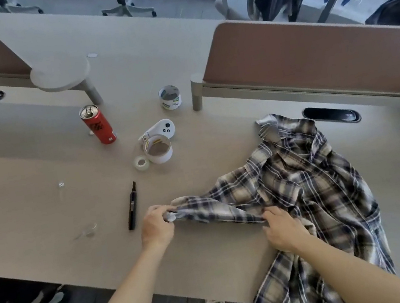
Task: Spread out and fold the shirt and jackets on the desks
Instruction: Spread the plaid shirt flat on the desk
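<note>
A plaid shirt (313,185) in dark blue, white and beige lies rumpled on the right side of the desk (43,204), collar pointing away, hem hanging over the near edge. One sleeve stretches out to the left. My left hand (157,226) grips the cuff end of that sleeve. My right hand (284,229) pinches the fabric where the sleeve meets the body of the shirt.
Left of the sleeve lies a black marker (132,206). Further back stand a red can (98,124), two wide tape rolls (158,149) (170,97), a small clear tape roll (142,163) and a white controller (162,129). Brown dividers (323,56) border the far side.
</note>
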### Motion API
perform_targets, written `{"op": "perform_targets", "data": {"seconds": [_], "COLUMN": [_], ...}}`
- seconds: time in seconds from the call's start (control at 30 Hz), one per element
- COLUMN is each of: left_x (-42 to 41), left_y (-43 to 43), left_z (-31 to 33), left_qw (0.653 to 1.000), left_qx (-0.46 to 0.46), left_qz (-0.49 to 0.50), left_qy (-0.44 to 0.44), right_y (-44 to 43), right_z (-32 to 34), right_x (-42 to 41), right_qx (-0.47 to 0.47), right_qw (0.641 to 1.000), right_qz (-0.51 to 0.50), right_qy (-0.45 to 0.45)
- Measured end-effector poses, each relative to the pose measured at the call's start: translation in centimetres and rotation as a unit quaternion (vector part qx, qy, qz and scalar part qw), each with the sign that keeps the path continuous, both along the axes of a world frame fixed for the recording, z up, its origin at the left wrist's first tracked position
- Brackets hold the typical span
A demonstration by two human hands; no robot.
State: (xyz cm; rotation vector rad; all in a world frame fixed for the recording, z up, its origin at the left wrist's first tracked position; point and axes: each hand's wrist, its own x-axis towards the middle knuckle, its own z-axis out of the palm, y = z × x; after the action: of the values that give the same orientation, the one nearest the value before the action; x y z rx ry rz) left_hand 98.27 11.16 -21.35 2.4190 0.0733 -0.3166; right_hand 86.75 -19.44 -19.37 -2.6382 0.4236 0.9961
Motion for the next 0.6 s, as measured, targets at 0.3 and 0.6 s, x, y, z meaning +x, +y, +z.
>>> {"op": "perform_targets", "data": {"seconds": [0.3,0.6], "left_x": [2.9,0.0], "left_y": [-0.2,4.7], "left_z": [7.1,3.0], "left_qw": [0.951,0.988], "left_qx": [-0.190,0.046], "left_qz": [-0.084,-0.094], "left_qy": [-0.229,0.115], "right_y": [-2.2,-0.4], "right_z": [0.6,1.4], "right_x": [-0.9,0.2], "right_qx": [0.022,0.014], "right_qw": [0.998,0.987], "right_qz": [-0.016,0.021], "right_qy": [-0.065,-0.156]}}
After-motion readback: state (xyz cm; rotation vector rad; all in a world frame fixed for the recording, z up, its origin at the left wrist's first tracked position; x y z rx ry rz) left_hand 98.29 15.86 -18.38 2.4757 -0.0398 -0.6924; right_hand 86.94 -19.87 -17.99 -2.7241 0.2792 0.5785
